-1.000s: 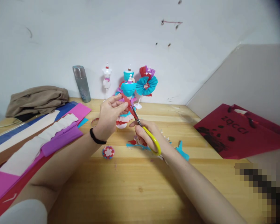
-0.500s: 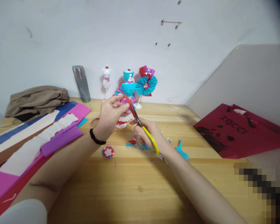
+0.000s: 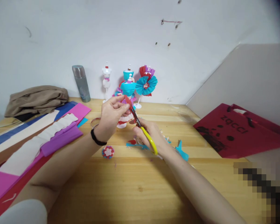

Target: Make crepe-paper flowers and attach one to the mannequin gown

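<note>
Between the fingers of my left hand [image 3: 114, 113] is a small piece of red paper [image 3: 128, 101]. My right hand [image 3: 148, 132] is closed on scissors [image 3: 149, 140] with yellow handles, and their blades reach the lower edge of the red piece. Behind my hands stand a mannequin with a turquoise top [image 3: 128, 88] and a large turquoise paper flower [image 3: 146, 86]. A round red and blue rosette with a pale flower centre [image 3: 108, 152] lies on the table, below my left wrist.
Coloured sheets [image 3: 60, 141] and a brown cloth [image 3: 38, 96] lie at the left, near a grey flask [image 3: 81, 84]. A white mannequin [image 3: 106, 77] stands by the wall. Turquoise scraps [image 3: 182, 151] lie right of my right hand. A red bag [image 3: 238, 133] is at the right.
The scissors and my right hand have shifted slightly, with the yellow handle a little further left. My left hand still holds the red piece, almost unmoved.
</note>
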The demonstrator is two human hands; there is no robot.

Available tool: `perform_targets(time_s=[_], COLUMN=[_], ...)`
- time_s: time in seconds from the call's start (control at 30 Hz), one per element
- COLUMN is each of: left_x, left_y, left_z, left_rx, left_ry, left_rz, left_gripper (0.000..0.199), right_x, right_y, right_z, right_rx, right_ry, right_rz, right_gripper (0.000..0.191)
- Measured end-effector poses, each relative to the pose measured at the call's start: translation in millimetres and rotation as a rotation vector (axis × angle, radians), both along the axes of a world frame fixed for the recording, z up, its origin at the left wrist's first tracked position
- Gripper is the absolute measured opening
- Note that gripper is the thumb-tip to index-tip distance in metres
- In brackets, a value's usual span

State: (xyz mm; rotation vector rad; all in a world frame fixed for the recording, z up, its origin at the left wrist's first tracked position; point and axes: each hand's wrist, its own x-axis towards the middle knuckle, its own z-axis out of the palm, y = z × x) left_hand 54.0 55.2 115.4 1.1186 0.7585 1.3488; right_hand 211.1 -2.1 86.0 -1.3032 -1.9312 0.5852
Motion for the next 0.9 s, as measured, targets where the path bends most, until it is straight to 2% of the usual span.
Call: perform_targets(time_s=[0.37,0.67,0.9], left_x=[6.6,10.1,9.4], left_y=[-7.6,-10.4,-8.7], left_z=[-3.5,-5.9,-4.2], left_rx=[0.015,0.006,0.006], left_ry=[0.014,0.015,0.022], left_rz=[0.078,0.07,0.073], left_gripper=[0.045,0.042,0.047], right_x=[-5.0,-9.5,-8.4], right_y=[-0.6,-5.1,-4.4], right_z=[-3.5,0.3,-0.4], right_rx=[-0.033,-0.071,-0.083], right_ry=[0.094,0.139,0.157], right_rz=[0.014,-0.019,0.002], right_gripper=[0.044,0.045,0.05])
